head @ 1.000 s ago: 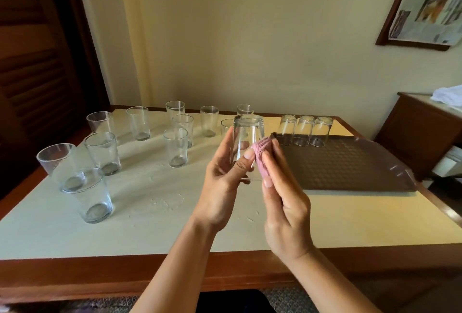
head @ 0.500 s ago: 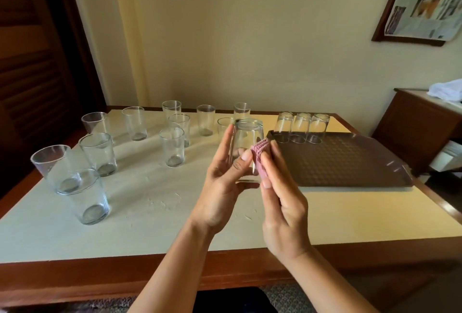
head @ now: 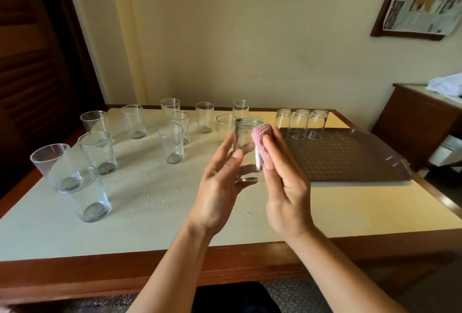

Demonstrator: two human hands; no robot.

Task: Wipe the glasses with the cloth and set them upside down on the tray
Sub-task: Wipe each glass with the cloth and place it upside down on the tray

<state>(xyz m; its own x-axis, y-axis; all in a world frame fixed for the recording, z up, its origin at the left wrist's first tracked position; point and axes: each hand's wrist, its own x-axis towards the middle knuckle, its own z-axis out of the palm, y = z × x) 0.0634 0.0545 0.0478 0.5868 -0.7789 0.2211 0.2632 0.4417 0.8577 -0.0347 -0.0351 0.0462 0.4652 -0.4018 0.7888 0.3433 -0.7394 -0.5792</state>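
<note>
My left hand point(head: 220, 187) holds a clear glass point(head: 246, 137) upside down above the table, fingers and thumb around its wall. My right hand point(head: 285, 187) presses a folded pink cloth point(head: 260, 137) against the glass's right side with straight fingers. The brown tray point(head: 350, 160) lies to the right on the table. Three glasses point(head: 301, 123) stand upside down along the tray's far left edge. Several upright glasses point(head: 172, 143) are spread over the left half of the table.
The table point(head: 150, 212) has a pale top and a wooden rim, its near edge close to me. A wooden side cabinet point(head: 420, 122) with a white cloth on it stands at the right. A dark louvred door is at the left.
My left fingers have shifted on the glass and opened out a little. The cloth stays pressed on the glass's right side. The view has tilted slightly.
</note>
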